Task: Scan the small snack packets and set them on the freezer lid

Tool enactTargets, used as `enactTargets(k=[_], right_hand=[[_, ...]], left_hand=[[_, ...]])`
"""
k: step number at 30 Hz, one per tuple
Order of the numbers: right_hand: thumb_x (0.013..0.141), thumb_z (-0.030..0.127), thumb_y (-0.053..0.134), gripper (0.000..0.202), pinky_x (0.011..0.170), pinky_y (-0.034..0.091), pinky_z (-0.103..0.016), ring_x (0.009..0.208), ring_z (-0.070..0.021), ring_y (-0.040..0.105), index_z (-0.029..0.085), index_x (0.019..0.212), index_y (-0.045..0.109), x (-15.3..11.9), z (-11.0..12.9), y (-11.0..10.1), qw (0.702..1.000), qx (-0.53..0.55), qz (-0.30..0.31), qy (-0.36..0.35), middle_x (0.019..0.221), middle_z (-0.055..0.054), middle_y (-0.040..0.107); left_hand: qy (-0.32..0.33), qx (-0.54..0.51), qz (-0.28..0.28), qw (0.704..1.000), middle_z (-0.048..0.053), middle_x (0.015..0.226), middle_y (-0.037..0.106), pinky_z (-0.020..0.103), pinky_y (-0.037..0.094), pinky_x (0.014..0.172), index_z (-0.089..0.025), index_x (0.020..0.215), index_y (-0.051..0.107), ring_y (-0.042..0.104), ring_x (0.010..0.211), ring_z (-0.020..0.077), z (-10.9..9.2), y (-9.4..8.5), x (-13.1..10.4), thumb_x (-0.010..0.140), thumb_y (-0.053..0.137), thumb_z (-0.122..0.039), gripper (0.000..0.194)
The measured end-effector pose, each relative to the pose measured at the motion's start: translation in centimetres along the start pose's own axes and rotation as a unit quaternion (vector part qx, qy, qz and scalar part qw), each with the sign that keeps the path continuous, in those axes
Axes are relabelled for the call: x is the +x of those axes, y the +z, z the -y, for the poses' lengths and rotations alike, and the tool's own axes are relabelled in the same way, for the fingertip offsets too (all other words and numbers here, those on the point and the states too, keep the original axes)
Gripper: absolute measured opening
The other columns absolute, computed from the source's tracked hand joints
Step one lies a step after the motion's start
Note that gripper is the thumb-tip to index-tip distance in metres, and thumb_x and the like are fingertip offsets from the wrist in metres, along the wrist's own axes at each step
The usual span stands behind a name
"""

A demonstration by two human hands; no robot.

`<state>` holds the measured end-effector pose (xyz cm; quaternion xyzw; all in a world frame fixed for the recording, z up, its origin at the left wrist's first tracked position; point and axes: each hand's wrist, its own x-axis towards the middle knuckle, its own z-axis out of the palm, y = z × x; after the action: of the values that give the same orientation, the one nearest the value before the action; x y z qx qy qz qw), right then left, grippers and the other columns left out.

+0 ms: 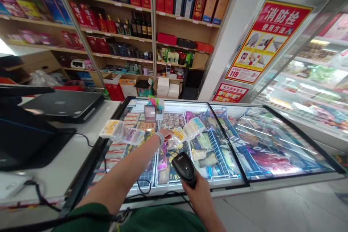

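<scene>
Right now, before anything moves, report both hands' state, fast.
Left hand: beside a yellow-labelled pack in clear plastic; open or gripping, cannot be told.
Right hand: closed, holding a black plastic handheld scanner.

A green top (168,220) (left sleeve (91,215) short) goes with a pale wristband (161,139).
</scene>
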<state>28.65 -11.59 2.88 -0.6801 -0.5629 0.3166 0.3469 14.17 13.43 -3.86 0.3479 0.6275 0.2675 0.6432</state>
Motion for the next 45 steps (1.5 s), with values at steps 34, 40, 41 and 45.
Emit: enactTargets(k=[34, 40, 41, 45], right_hand=[[0.075, 0.026, 0.068, 0.026, 0.068, 0.047, -0.026, 0.077, -0.02, 0.066, 0.015, 0.099, 0.067, 3.2, 3.2, 3.4, 0.98, -0.006, 0.157, -0.119, 0.084, -0.006, 0.072], [0.076, 0.025, 0.067, 0.025, 0.069, 0.047, -0.025, 0.078, -0.0197, 0.066, 0.016, 0.099, 0.066, 3.2, 3.2, 3.4, 0.979, -0.003, 0.163, -0.123, 0.085, -0.006, 0.072], [0.076, 0.025, 0.067, 0.024, 0.069, 0.047, -0.025, 0.078, -0.0198, 0.066, 0.016, 0.098, 0.067, 3.3, 3.2, 3.4, 0.979, -0.005, 0.162, -0.122, 0.085, -0.006, 0.072], [0.075, 0.023, 0.067, 0.024, 0.069, 0.047, -0.025, 0.079, -0.0202, 0.067, 0.016, 0.097, 0.067, 3.4, 3.1, 3.5, 0.98, -0.013, 0.161, -0.12, 0.086, -0.006, 0.072]], left_hand=[[0.196, -0.259, -0.145, 0.934, 0.002, 0.079, 0.07, 0.023, 0.043, 0.061, -0.017, 0.078, 0.059, 0.062, 0.069, 0.0137, 12.0, -12.2, -14.5, 0.049, 0.088, -0.028, 0.043], [0.195, -0.266, -0.145, 0.933, 0.001, 0.075, 0.069, 0.023, 0.043, 0.061, -0.017, 0.078, 0.059, 0.063, 0.068, 0.0133, 12.2, -12.0, -14.3, 0.051, 0.087, -0.026, 0.04], [0.195, -0.265, -0.145, 0.933, 0.001, 0.074, 0.069, 0.022, 0.043, 0.06, -0.017, 0.078, 0.059, 0.062, 0.068, 0.0133, 12.3, -12.0, -14.2, 0.051, 0.087, -0.025, 0.04], [0.193, -0.266, -0.144, 0.933, 0.001, 0.074, 0.069, 0.022, 0.043, 0.06, -0.017, 0.079, 0.059, 0.061, 0.066, 0.0125, 12.6, -12.0, -13.8, 0.052, 0.087, -0.026, 0.041]])
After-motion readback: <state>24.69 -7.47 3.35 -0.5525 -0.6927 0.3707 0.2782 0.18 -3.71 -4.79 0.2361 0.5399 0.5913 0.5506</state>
